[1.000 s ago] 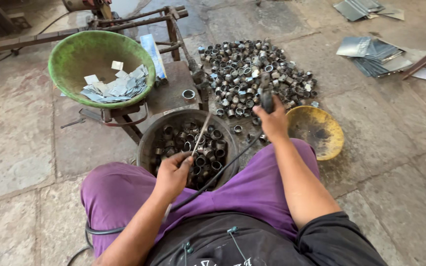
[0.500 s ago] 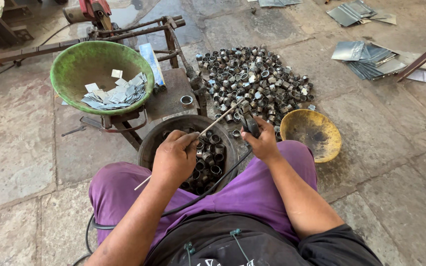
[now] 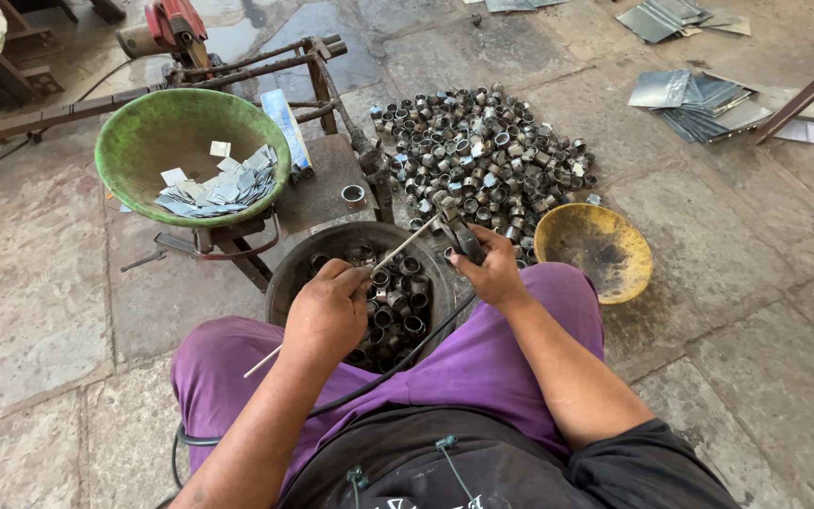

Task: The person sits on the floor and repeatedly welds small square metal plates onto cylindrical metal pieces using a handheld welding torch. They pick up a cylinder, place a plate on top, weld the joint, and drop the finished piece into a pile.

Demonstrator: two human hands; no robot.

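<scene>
My left hand [image 3: 329, 311] grips a thin metal rod [image 3: 405, 244] that slants from my thigh up to the right. My right hand [image 3: 490, 269] holds a dark clamp-like holder [image 3: 463, 239] at the rod's upper tip, with a black cable [image 3: 398, 363] trailing from it over my purple trousers. Both hands hover above a dark round pan [image 3: 327, 247] filled with short metal rings [image 3: 398, 302].
A big heap of metal rings [image 3: 487, 155] lies on the stone floor ahead. A yellow bowl [image 3: 595, 250] sits right, a green bowl [image 3: 148, 141] of small metal squares on a rusty stand [image 3: 317, 179] left. Metal sheets [image 3: 699, 94] lie far right.
My right hand has drawn back from the ring heap to the rod's tip. My left hand turned the rod from upright to slanting across the pan.
</scene>
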